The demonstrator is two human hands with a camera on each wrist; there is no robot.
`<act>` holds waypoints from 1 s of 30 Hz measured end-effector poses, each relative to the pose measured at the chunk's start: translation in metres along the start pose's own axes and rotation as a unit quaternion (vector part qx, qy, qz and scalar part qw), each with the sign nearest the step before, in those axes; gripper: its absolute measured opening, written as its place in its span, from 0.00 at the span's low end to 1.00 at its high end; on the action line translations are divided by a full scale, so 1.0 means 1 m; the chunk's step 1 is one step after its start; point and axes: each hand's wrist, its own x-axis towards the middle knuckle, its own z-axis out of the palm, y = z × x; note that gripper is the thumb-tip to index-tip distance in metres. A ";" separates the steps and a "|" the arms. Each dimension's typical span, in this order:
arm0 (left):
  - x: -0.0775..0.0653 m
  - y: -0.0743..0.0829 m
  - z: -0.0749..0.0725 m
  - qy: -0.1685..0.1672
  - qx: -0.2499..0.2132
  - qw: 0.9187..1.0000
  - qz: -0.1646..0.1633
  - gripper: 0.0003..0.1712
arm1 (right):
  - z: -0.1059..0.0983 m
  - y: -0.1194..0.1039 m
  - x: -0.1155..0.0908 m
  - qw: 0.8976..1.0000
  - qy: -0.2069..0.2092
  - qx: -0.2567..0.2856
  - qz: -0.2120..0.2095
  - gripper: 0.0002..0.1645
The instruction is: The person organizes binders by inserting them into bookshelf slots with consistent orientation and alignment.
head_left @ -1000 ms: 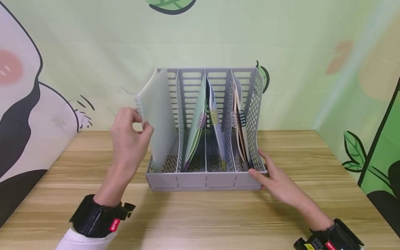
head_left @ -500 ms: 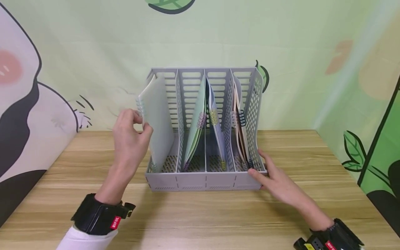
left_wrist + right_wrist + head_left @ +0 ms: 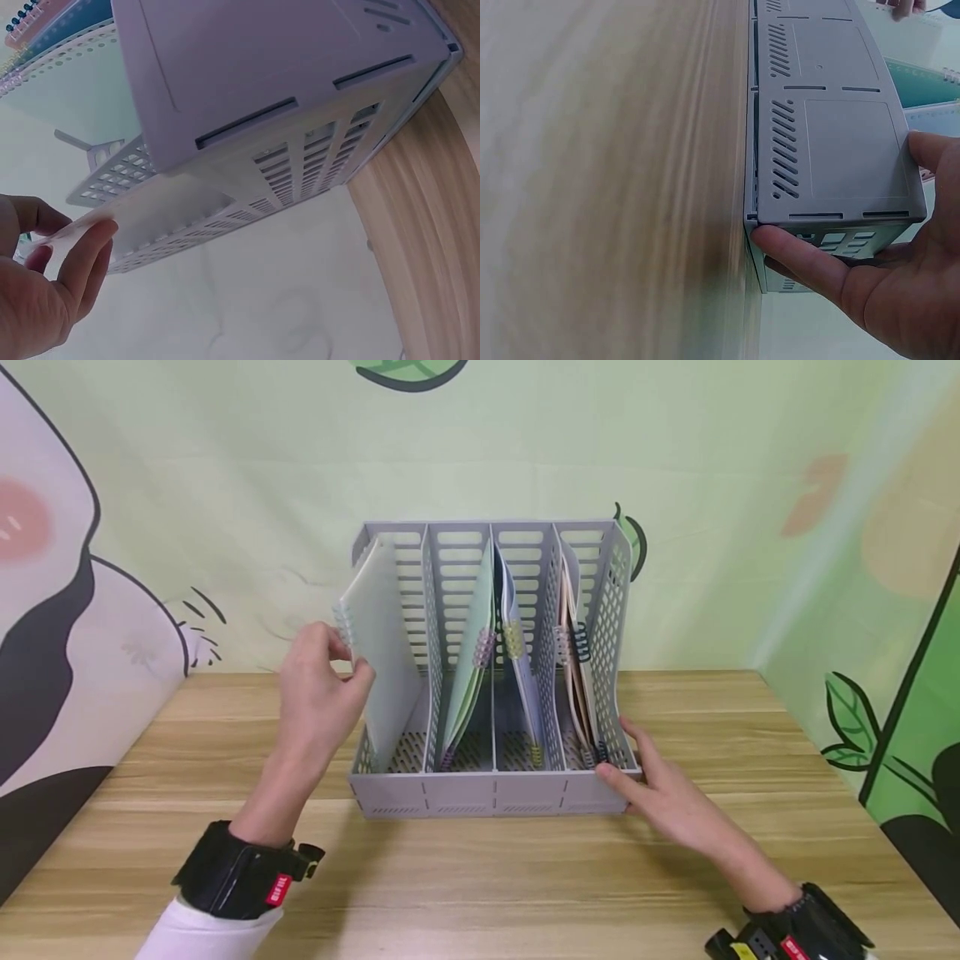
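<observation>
A grey four-slot file organizer (image 3: 461,796) stands upright on the table. My left hand (image 3: 321,689) pinches the coil-bound edge of a pale translucent spiral notebook (image 3: 384,656), which stands in the leftmost slot. In the left wrist view, thumb and fingers are on either side of the notebook's edge. My right hand (image 3: 663,793) grips the organizer's front right corner. The right wrist view has its thumb on the front panel's top edge and a finger (image 3: 799,259) under the side. Green (image 3: 472,668), blue (image 3: 521,672) and pinkish (image 3: 573,681) spiral notebooks lean in the other slots.
The wooden table (image 3: 525,885) extends around the organizer on all sides. Behind it hangs a green printed cloth (image 3: 517,443) with cartoon figures. Black straps with small cameras (image 3: 240,872) circle both wrists.
The left hand has shifted slightly right, and the notebook has come lower and deeper into the leftmost slot. The right hand and the organizer have stayed put.
</observation>
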 end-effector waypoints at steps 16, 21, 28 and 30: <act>0.006 0.011 -0.002 -0.100 0.025 0.994 -0.042 0.12 | 0.000 0.002 0.000 1.000 0.000 0.011 -0.004 0.50; 0.007 0.011 -0.001 -0.126 0.033 0.990 -0.053 0.13 | 0.000 0.002 0.000 1.000 -0.001 0.011 -0.006 0.50; 0.010 0.014 -0.001 -0.144 0.037 0.987 -0.061 0.14 | 0.000 0.002 0.001 1.000 0.000 0.005 -0.004 0.50; 0.011 0.014 -0.001 -0.151 0.039 0.986 -0.063 0.14 | 0.000 0.002 0.001 1.000 0.000 0.005 -0.004 0.50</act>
